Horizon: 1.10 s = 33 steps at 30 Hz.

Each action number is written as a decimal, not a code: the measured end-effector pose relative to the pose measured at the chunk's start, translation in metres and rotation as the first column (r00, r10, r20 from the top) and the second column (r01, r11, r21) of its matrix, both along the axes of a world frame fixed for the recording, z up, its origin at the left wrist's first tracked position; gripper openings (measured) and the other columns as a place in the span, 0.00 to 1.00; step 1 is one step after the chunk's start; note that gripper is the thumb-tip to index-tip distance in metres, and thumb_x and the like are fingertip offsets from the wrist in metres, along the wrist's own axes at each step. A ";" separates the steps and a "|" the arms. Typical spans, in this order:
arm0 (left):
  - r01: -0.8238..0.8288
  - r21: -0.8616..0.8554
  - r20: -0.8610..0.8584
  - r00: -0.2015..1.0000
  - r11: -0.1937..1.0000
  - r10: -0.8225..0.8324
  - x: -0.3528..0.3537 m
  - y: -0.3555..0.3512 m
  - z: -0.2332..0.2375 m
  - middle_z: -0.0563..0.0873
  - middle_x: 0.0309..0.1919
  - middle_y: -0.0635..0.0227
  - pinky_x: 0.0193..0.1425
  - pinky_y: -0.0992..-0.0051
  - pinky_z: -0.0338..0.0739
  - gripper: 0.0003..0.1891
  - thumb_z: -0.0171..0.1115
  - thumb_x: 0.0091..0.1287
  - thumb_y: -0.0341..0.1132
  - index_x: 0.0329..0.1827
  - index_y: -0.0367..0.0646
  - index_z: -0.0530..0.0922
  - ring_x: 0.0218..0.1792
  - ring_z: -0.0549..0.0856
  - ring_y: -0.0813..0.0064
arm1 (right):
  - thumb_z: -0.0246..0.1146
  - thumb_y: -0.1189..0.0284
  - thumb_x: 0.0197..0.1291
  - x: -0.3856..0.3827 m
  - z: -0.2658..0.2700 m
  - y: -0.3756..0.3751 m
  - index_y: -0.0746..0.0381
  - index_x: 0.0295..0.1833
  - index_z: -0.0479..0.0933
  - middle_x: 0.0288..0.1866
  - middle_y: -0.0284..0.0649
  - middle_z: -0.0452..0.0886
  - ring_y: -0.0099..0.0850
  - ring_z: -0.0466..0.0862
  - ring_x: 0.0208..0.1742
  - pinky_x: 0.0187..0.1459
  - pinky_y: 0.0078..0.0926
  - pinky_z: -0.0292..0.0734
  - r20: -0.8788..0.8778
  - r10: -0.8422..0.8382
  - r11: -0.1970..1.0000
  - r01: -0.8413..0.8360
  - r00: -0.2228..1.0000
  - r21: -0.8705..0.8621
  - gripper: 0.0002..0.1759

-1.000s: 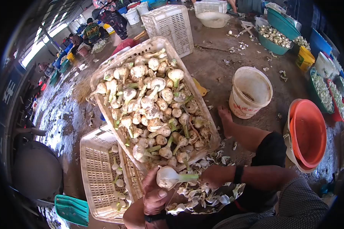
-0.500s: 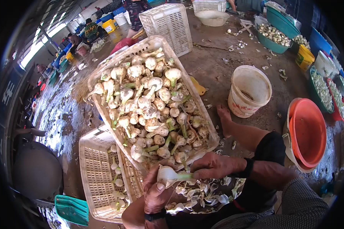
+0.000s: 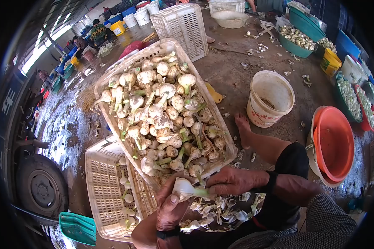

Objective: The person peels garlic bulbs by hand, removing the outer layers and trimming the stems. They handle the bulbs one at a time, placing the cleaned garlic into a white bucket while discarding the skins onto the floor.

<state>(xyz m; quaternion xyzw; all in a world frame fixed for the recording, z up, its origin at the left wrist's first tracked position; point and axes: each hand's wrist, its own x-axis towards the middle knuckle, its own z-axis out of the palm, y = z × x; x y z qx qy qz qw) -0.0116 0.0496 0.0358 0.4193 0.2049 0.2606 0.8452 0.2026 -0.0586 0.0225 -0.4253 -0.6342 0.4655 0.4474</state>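
A peeled white garlic bulb [image 3: 183,189] with a green stem lies across my lap, in front of a crate. My left hand [image 3: 169,211] is closed around the bulb, its thumb along the side. My right hand [image 3: 239,181] grips the end of the stem, fingers curled in; whether it also holds a small tool is hidden. Just beyond both hands stands a plastic crate [image 3: 230,143] heaped with unpeeled, soil-marked garlic bulbs [image 3: 164,120]. Peeled garlic skins [image 3: 226,209] lie below my hands.
A second crate [image 3: 96,182] at the left holds several peeled bulbs. A white bucket [image 3: 274,83] stands right of the heaped crate, with red basins [image 3: 336,145] further right. A green scoop [image 3: 77,224] and a wheel [image 3: 41,186] are at the lower left. An upright crate [image 3: 183,31] stands behind.
The bulb stays in both hands, with barely any movement. A person behind the upright crate has mostly gone from sight, and the wheel at the left shows more clearly.
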 end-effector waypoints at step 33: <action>0.225 0.049 -0.091 0.971 0.973 -0.220 -0.005 -0.002 -0.018 0.81 0.52 0.45 0.56 0.60 0.79 0.45 0.70 0.56 0.53 0.72 0.31 0.65 0.50 0.84 0.56 | 0.62 0.69 0.64 0.006 -0.038 0.012 0.66 0.32 0.73 0.26 0.50 0.76 0.52 0.79 0.30 0.32 0.48 0.73 0.417 -0.545 0.837 0.495 0.727 0.231 0.12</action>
